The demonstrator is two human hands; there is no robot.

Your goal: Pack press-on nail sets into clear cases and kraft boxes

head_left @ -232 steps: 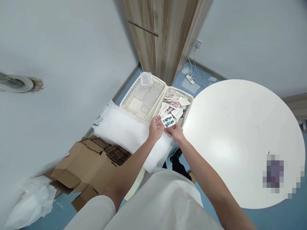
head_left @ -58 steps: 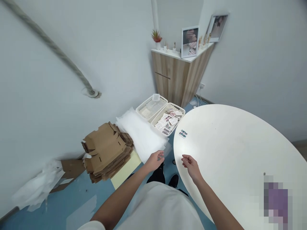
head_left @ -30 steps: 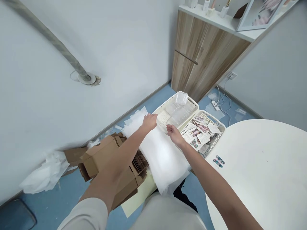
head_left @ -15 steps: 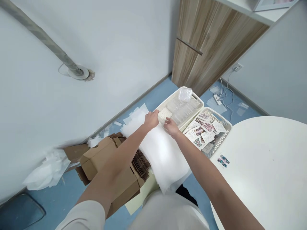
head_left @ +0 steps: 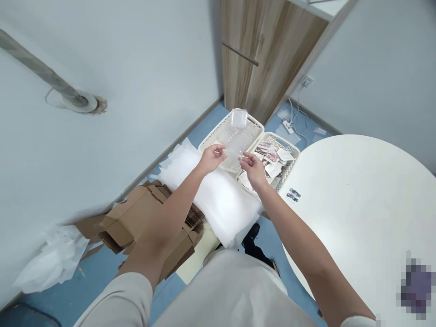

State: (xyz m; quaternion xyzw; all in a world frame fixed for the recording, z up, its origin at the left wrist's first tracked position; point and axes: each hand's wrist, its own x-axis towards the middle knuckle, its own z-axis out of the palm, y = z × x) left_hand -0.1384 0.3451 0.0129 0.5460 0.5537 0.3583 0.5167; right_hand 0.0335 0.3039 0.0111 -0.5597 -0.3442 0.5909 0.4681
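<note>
A clear plastic box (head_left: 232, 152) spans the gap between my hands, hard to make out against similar plastic behind it. My left hand (head_left: 213, 158) pinches its left side with thumb and fingers. At its right side, my right hand (head_left: 253, 169) has its fingers curled onto the edge. Both hands are over the near end of a white basket (head_left: 208, 138) that holds several clear plastic boxes, with a small wrapped clear packet (head_left: 239, 118) at its far end. Beside it, a second white basket (head_left: 293, 156) is filled with carded hair clips (head_left: 271, 157).
White foam sheets (head_left: 225, 213) are stacked below the baskets. Flattened brown cardboard boxes (head_left: 132, 213) lie at the left. A round white table (head_left: 357, 195) stands right, with a carded pair of clips (head_left: 293, 195) near its edge. A power strip (head_left: 288, 126) lies by the wooden cabinet (head_left: 252, 81).
My hands have come up from the near edge of the basket, with a clear plastic box now between them. The view has shifted, so the baskets and table appear further left and higher.
</note>
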